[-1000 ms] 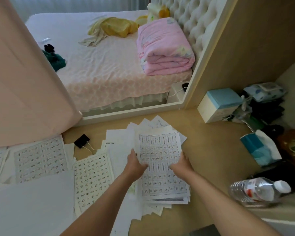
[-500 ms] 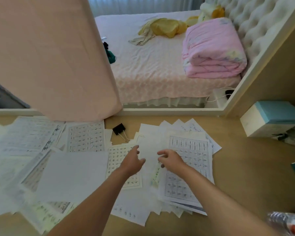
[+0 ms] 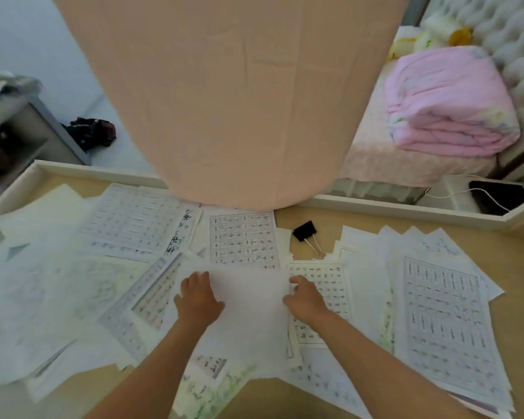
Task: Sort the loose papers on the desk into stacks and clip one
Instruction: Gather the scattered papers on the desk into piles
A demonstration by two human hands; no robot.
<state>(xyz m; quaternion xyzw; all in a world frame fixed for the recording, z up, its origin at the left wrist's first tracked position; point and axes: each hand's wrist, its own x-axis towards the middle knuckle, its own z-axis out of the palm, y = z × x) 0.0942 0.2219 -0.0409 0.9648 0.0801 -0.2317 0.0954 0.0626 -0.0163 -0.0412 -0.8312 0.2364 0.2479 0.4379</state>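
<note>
Dozens of loose papers (image 3: 124,225) cover the desk (image 3: 521,276), and at the far left they lie fanned and overlapping, unsorted. Moving right, our left hand (image 3: 198,300) lies with its fingers fairly straight, pressing on the left edge of a blank sheet (image 3: 251,309) in the middle of the spread. Our right hand (image 3: 304,300) meets the same sheet's right edge with fingers bent; whether they pinch it or only touch it, we cannot tell. We judge the sheet light, limp and slippery over the pages beneath. We would take it by both side edges, thumbs under, and lift gently so it neither creases nor drags its neighbours along. Beyond the right hand, the black binder clip (image 3: 305,231) lies near the desk's far edge, apart from both hands. Farthest right sits a rough stack (image 3: 442,322) with uneven edges. In our judgement it needs squaring before the stiff clip bites.
</note>
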